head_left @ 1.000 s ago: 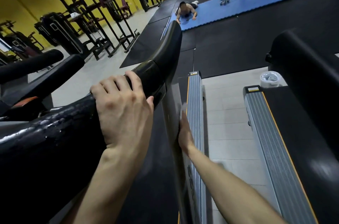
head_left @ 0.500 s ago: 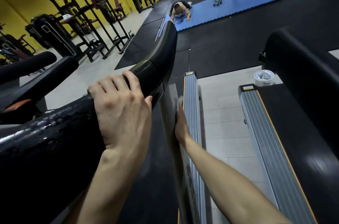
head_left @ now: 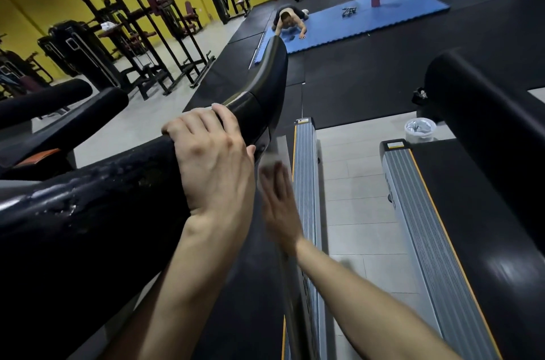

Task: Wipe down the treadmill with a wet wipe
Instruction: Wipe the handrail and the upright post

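The glossy black padded treadmill handrail [head_left: 118,197] runs under the left hand [head_left: 212,165], whose fingers curl round it. Just right of them, the blurred right hand [head_left: 278,206] presses a small white wet wipe [head_left: 269,160] with straight fingers against the treadmill's grey upright [head_left: 286,143].

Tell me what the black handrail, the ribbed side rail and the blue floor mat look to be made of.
Black handrail: probably a rubber or foam-coated tube; glossy, with a cracked, flaking patch. Ribbed side rail: grey, satin, fine lengthwise grooves; likely aluminium, perhaps plastic. Blue floor mat: matte foam tiles, judging by the toothed interlocking edge.
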The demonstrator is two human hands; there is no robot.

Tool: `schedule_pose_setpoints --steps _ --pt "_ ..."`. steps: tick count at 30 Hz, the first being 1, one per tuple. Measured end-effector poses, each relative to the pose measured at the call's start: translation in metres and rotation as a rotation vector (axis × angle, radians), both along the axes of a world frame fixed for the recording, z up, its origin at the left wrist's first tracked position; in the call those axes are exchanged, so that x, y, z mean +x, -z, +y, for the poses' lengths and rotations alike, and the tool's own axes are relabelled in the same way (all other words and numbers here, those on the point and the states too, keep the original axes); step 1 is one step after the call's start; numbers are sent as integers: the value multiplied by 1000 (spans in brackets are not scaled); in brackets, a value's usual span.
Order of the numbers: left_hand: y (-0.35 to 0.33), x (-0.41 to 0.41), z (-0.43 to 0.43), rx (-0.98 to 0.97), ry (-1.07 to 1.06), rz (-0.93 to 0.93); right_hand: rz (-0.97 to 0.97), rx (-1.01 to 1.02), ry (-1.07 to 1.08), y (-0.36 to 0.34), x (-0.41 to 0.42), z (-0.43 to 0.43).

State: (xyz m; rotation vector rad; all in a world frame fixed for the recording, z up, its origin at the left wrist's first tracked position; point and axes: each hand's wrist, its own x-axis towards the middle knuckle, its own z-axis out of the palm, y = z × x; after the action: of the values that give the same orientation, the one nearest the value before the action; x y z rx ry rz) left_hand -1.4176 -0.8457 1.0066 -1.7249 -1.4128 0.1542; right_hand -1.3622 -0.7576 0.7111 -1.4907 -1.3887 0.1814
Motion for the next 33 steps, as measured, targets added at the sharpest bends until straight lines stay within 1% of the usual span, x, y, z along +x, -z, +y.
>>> schedule_pose_setpoints --steps 2,3,5,6,8,10,11,13,16,18,20,22,25,27,29,30,31,33 --pt "-1 -1 0 11 10 7 -190 -34 5 49 -15 -44" --pt "-1 -2 1 14 11 9 -245 -60 -3 64 -15 -54" --pt "1 -2 2 13 16 7 -313 -86 -34 52 0 -44" --pt "1 -2 2 14 24 5 -334 -55 -27 32 10 -27" --pt "1 -3 3 29 37 8 -310 1 14 -13 32 15" --pt "2 -2 3 44 39 11 -294 26 72 -42 47 43" --pt "2 -2 3 48 40 13 -292 12 78 -41 48 45" --pt "3 -2 3 62 41 23 -336 -11 41 -9 37 20" --pt "5 -3 5 88 52 34 -432 -11 -111 64 16 -67" --pt "8 -4 7 104 60 39 -416 1 -161 92 12 -109" --pt "10 -4 9 120 71 43 -434 -6 -171 84 23 -102" --pt "11 -4 10 140 86 48 -443 7 -138 53 36 -66" --pt "12 -5 10 163 94 60 -351 6 -62 9 44 -19" --pt "11 -6 10 149 84 64 -322 2 -17 9 36 -16" --pt "8 -7 9 147 99 50 -338 -12 -19 38 16 -40" --pt "8 -9 8 150 145 39 -353 -19 -39 58 6 -61" --pt "12 -10 7 126 236 17 -365 -31 -65 78 -2 -82" --pt "37 -14 1 4 539 -46 -378 -80 -104 107 -14 -119"
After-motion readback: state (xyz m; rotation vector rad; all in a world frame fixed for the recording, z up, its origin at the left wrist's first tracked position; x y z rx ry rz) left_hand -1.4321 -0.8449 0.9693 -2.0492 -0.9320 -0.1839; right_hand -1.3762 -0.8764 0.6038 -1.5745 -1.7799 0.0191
